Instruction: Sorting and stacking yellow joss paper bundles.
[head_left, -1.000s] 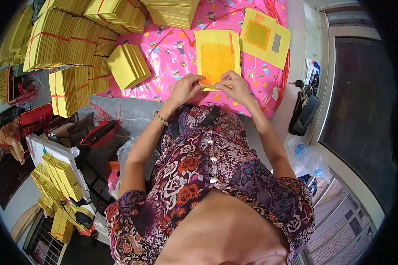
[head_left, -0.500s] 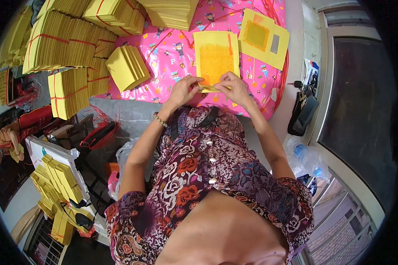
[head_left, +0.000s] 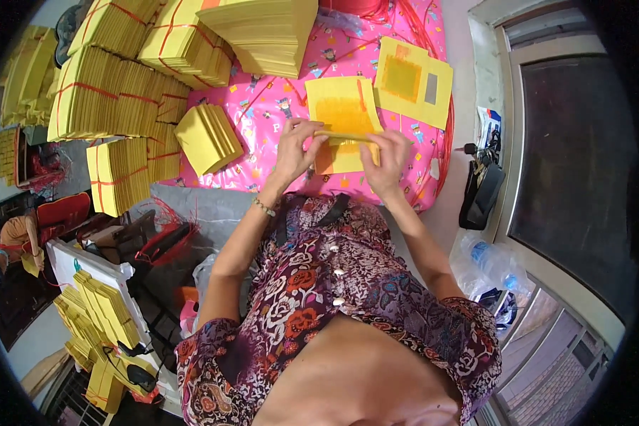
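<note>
Yellow paper sheet (head_left: 344, 117): thin, matt, orange-printed centre. Bundled yellow paper stacks (head_left: 121, 92), upper left of the frame: matt, bound with red string. Pink table cover (head_left: 277, 106): glossy, probably plastic. Clear plastic bottle (head_left: 493, 263), lower right: shiny.

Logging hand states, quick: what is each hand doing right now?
Left hand: closed on the near fold of the yellow paper sheet.
Right hand: closed on the same fold.

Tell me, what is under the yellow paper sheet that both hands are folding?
The yellow sheet lies on a pink patterned cloth. The left hand and right hand cover its near edge, so what lies beneath there is hidden.
</note>
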A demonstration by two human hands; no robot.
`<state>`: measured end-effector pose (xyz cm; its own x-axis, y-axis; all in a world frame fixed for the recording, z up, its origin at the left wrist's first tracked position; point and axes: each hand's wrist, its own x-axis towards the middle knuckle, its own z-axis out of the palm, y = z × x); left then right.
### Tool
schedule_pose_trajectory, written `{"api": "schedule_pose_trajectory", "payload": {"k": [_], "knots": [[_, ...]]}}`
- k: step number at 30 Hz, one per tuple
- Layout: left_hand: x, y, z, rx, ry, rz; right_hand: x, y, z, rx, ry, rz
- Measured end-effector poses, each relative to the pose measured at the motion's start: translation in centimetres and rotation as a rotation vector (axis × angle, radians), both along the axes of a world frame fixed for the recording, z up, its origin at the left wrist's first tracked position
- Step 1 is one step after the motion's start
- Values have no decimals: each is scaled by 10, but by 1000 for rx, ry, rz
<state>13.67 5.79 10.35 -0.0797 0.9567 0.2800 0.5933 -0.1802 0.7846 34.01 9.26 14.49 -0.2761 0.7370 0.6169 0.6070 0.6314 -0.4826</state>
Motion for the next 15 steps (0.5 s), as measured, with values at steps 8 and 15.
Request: {"api": "schedule_pose_trajectory", "payload": {"k": [8,15], "knots": [[12,22,40,-54,-765,49,-14,23,-36,-1486,1271,200],[28,0,55,-293,-1096,55,-34,26,0,-1588,1465,593]]}}
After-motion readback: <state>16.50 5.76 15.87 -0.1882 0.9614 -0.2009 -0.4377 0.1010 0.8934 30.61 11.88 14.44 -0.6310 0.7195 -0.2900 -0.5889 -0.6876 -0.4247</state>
